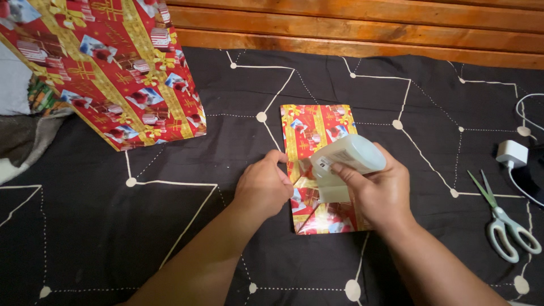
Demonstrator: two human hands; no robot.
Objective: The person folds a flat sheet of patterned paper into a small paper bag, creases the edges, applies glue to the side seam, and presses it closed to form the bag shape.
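While the right hand [378, 190] grips a pale glue bottle [348, 158] tipped nozzle-down, its fingers wrapped round the body, the left hand [263, 184] pinches a folded flap with curled fingertips. Under both hands lies the small wrapped parcel [317, 133] — red and gold paper — on dark cloth [141, 226]. Beyond the right fingers: scissors [504, 221], white charger [511, 153]; beyond the left, a large sheet of wrapping paper [113, 68].

Open dark quilt [113, 238] lower left and between the forearms — free passage there. Large wrapped gift bag [113, 68] blocks the upper left. Wooden headboard [362, 28] closes off the far edge. Right side cluttered — scissors [504, 221], white charger [511, 153] and cable [524, 113]. Bare cloth between the small wrapped parcel [314, 130] and the scissors.
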